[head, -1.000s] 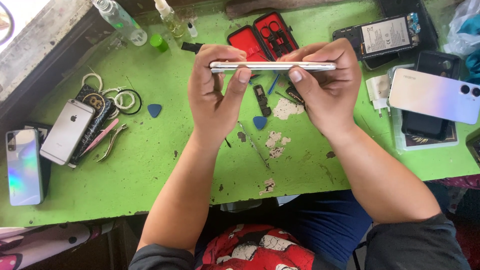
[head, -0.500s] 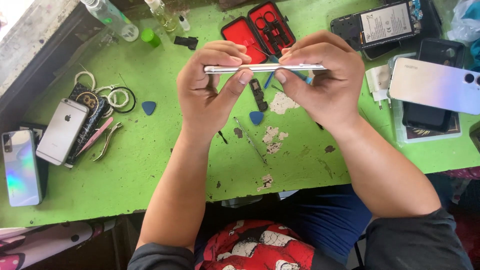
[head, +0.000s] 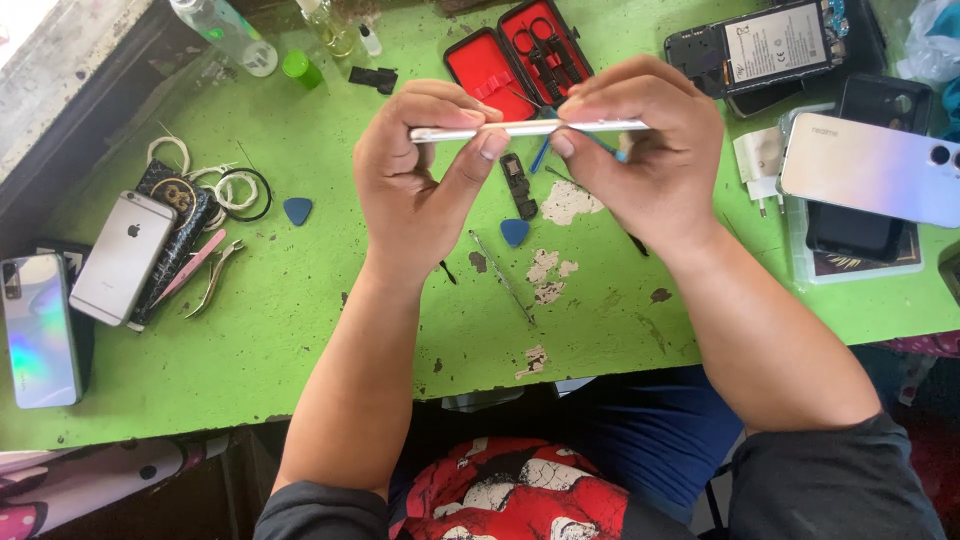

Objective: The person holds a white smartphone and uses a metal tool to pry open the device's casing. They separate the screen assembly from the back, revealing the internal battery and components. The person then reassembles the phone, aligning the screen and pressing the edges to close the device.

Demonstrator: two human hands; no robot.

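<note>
**Thin white slab pinched edge-on over a chipped green bench**

Nearest the camera, a red patterned cloth (head: pixel 515 495) is bunching in the person's lap, just under the bench edge. Above it, the green tabletop (head: pixel 300 340) is showing flaky patches where paint has chipped away. A slim metal pick (head: pixel 502 276) is lying on it beside a blue teardrop plectrum (head: pixel 514 231).

Higher up, the left hand (head: pixel 415 195) and right hand (head: pixel 650 150) are both closing on a flat phone (head: pixel 528 129), holding it level above the bench, its narrow pale edge facing up. Thumbs are pressing from below, fingers curling over the top.

To the left, curved metal tweezers (head: pixel 213 277) are resting beside a silver phone (head: pixel 122 258) and a glossy iridescent phone (head: pixel 38 328). Farther back, a red-lined tool case (head: pixel 518 55) is lying open, and an opened handset (head: pixel 770 45) is exposing its rectangular battery.
</note>
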